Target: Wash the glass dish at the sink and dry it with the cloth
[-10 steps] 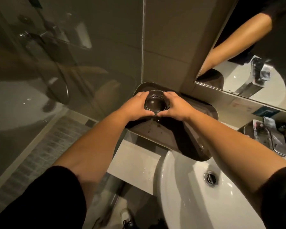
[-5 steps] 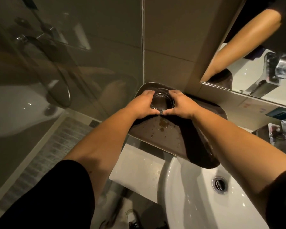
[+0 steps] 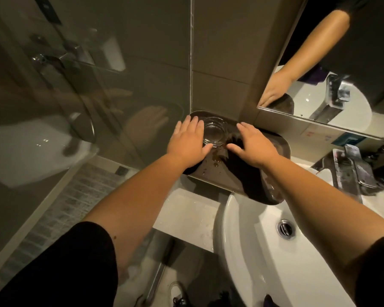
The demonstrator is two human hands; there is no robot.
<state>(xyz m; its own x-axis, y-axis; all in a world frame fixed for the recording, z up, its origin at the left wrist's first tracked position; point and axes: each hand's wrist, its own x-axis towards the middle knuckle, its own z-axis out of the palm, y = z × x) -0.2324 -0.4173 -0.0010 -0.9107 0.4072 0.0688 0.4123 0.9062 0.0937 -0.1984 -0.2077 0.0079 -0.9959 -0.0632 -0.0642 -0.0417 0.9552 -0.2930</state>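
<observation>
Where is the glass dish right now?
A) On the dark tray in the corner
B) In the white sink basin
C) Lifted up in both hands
A: the glass dish sits on the dark tray, with the open left hand and right hand either side.

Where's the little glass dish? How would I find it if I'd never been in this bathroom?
Look left of the white sink to the dark tray in the wall corner. At its far end, between the open left hand and right hand, sits the glass dish: round, see-through, the tray's only clear thing.
</observation>
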